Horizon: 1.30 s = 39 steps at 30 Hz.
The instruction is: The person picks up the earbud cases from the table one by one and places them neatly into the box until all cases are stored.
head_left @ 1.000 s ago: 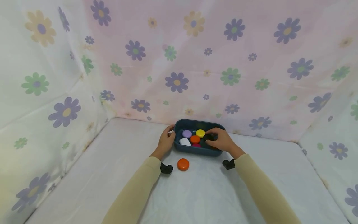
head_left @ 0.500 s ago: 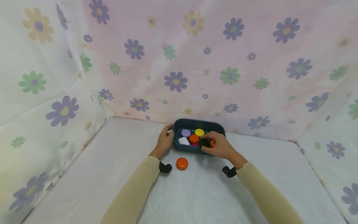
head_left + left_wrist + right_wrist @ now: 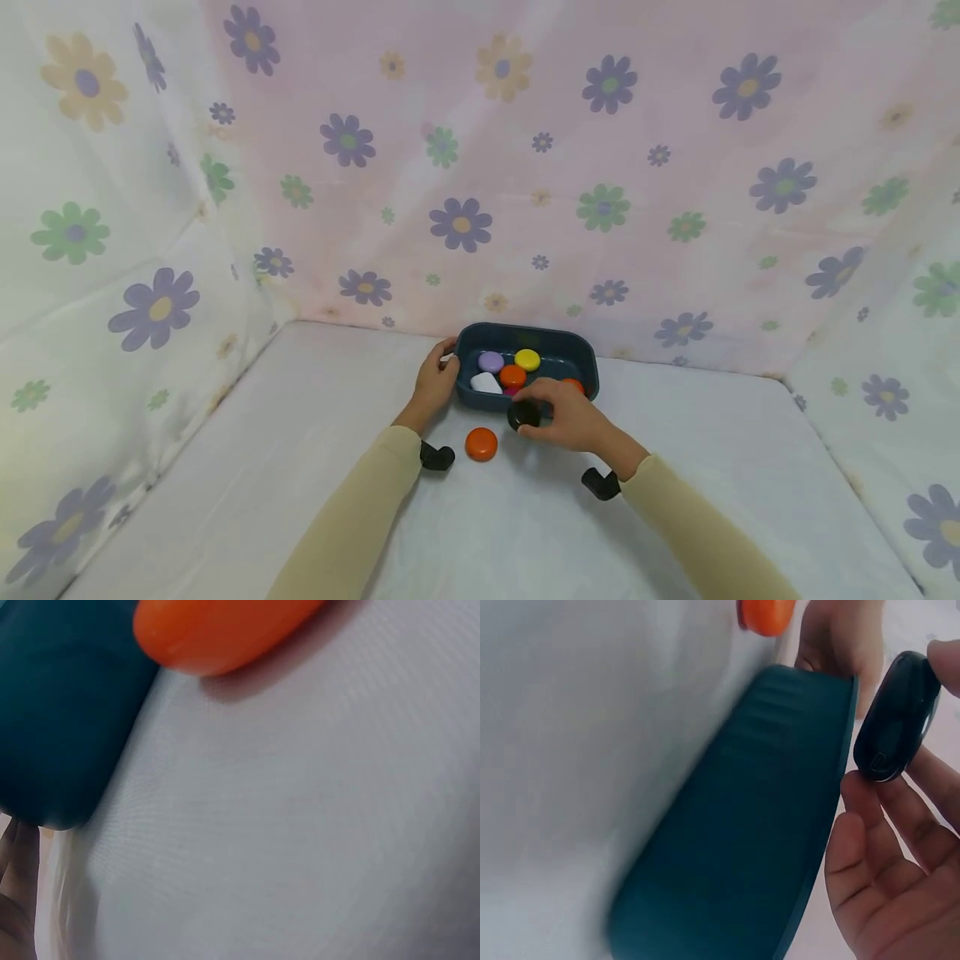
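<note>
A dark teal plastic bin (image 3: 561, 345) stands near the back of the table. My left hand (image 3: 437, 375) grips its left end, with fingers at the outer wall and thumb by the rim. My right hand (image 3: 564, 417) pinches a glossy black disc with rounded edges (image 3: 524, 414) between thumb and fingertips, just in front of the bin's near wall. In the right wrist view the black disc (image 3: 900, 720) is edge-on, held above the rim. An orange disc (image 3: 482, 444) lies on the table in front of the bin, left of the right hand.
Inside the bin lie lilac (image 3: 491, 362), yellow (image 3: 527, 360), white (image 3: 486, 383) and orange (image 3: 513, 377) rounded pieces, a partly hidden magenta piece (image 3: 513, 391) and another orange one (image 3: 573, 385). White cloth covers the table (image 3: 300, 467); a flowered curtain (image 3: 525, 167) hangs close behind.
My right hand has carried the black disc out of the bin's right part, over the near wall and toward the front left. The left hand stays at the bin's end.
</note>
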{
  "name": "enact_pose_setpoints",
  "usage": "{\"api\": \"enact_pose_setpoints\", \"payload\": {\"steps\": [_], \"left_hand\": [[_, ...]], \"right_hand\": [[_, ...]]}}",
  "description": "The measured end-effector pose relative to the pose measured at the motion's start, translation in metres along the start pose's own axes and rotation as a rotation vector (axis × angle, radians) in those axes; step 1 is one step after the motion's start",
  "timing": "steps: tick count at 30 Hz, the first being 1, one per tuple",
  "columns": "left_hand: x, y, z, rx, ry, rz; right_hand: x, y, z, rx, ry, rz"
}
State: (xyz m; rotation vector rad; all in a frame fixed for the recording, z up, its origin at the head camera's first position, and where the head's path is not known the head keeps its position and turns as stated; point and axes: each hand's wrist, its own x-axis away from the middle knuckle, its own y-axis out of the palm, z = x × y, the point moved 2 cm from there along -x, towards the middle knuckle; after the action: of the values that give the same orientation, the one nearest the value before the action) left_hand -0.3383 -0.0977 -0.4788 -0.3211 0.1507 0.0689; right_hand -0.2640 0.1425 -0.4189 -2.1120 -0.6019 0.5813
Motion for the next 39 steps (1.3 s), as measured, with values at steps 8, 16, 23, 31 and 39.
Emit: {"api": "enact_pose_setpoints", "payload": {"steps": [8,16,23,31,39], "left_hand": [[0.000,0.000,-0.001,0.010,0.029,0.012],[0.001,0.000,-0.001,0.024,0.028,0.015],[0.001,0.000,-0.002,0.024,0.031,0.011],[0.000,0.000,-0.002,0.035,0.030,0.011],[0.002,0.000,-0.002,0.041,0.039,0.002]], "right_hand": [[0.004,0.008,-0.011,0.085,0.008,-0.090],[0.005,0.017,-0.011,0.132,0.012,-0.183],[0.005,0.024,-0.012,0.163,0.012,-0.211],[0.003,0.031,-0.009,0.175,0.032,-0.238],[0.002,0.036,-0.006,0.150,0.015,-0.234]]}}
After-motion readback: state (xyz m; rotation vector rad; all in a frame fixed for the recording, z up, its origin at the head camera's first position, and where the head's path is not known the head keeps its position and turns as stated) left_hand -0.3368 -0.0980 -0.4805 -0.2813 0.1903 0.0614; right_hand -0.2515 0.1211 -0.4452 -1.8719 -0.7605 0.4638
